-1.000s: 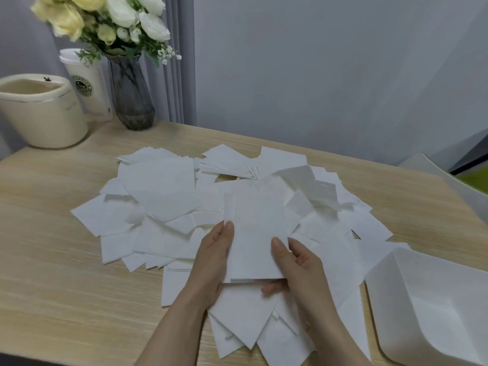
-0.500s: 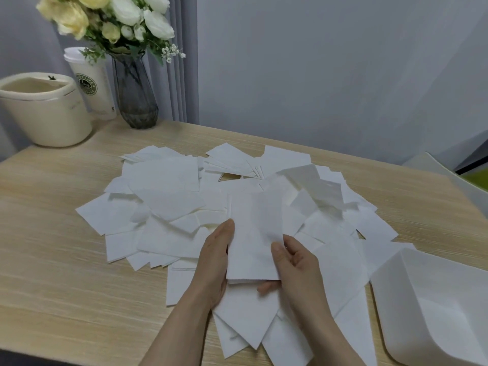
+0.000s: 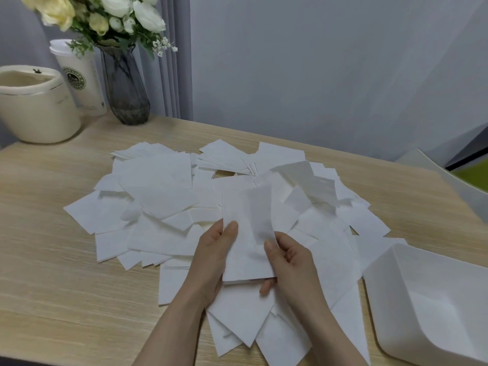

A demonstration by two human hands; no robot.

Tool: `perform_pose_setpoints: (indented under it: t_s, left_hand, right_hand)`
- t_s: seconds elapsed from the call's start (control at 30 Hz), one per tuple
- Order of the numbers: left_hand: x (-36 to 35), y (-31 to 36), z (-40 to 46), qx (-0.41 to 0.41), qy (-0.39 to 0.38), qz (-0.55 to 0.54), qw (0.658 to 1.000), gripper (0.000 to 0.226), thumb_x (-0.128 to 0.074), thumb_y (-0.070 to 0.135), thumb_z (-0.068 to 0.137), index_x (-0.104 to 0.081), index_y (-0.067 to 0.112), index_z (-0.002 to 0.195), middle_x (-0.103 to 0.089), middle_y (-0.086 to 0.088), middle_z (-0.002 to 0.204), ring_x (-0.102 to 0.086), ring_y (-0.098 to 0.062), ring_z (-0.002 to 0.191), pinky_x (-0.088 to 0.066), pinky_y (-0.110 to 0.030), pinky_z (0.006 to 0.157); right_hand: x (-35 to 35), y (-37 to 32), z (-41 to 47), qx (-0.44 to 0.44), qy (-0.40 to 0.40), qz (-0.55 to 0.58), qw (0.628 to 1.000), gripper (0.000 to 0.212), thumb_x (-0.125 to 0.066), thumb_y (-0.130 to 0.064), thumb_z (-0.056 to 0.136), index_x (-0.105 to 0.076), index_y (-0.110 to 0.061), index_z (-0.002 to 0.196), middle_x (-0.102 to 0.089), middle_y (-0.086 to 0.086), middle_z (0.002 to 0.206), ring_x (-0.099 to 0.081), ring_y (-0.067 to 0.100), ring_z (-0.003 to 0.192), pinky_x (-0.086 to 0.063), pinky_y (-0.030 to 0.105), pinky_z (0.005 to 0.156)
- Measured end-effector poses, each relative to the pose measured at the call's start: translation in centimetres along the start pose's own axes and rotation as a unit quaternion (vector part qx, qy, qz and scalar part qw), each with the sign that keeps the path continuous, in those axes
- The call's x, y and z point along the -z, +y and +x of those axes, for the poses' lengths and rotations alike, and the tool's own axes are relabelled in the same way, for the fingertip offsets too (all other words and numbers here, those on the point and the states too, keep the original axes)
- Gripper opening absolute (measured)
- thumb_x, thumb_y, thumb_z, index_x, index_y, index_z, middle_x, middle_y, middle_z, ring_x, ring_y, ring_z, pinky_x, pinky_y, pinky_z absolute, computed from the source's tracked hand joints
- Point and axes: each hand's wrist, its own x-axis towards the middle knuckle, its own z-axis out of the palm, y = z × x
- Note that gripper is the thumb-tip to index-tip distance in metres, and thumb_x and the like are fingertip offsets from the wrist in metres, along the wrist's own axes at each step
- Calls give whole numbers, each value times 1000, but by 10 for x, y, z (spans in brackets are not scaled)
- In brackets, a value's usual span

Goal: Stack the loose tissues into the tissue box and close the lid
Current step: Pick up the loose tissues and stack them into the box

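Top tissue (image 3: 260,212) newly lifted, both hands (image 3: 253,262) gripping stack (image 3: 245,257)

Home room, wooden table (image 3: 52,260), flower vase (image 3: 126,88), takeaway cup (image 3: 81,77), grey curtain (image 3: 174,75)

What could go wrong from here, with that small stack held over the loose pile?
1. The top tissue of the held stack is lifting and could slip off.
2. Carrying it from the left hand and right hand to the tissue box may drag loose tissues off the table.
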Motion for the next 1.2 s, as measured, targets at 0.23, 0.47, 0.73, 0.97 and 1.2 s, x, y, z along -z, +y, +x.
perform_pose_setpoints:
  t_s: [0.23,0.47,0.73,0.97,1.2]
  left_hand:
    - [1,-4,3,5,9,-15,1000,23,-51,18,98,-67,9,110,-75,-12,104,-72,-26,94,-54,-41,85]
    - [-1,-3,2,12,8,-25,1000,20,-51,17,98,-68,11,107,-76,-8,101,-73,-22,91,-55,-38,82]
    - [-2,-1,2,18,5,-39,999,20,-50,16,98,-68,12,106,-76,-7,99,-73,-20,88,-59,-31,77]
    - [-3,-1,2,19,9,-45,999,20,-50,15,99,-68,12,105,-76,-7,98,-73,-19,88,-59,-29,73]
    - [-2,-2,2,15,16,-39,999,20,-50,16,99,-68,11,106,-76,-7,97,-73,-19,87,-59,-28,72]
  right_hand:
    - [31,-3,35,97,243,-59,963,29,-67,-12,88,-64,-24,114,-64,-8,103,-58,10,98,-48,30,85]
    - [65,-4,96,64,386,-164,906,56,-70,-23,85,-49,-26,137,-50,-8,137,-31,15,134,-17,37,108]
    - [61,-2,101,61,383,-163,907,7,-65,-25,88,-71,-27,90,-67,-13,83,-59,13,93,-19,14,88]
    - [55,-9,65,86,344,43,934,10,-66,-8,89,-68,-17,85,-67,-8,69,-58,-1,61,-49,19,63]
    - [47,-25,20,65,298,229,924,5,-63,-7,91,-60,-12,89,-67,-11,61,-64,3,60,-54,19,53]
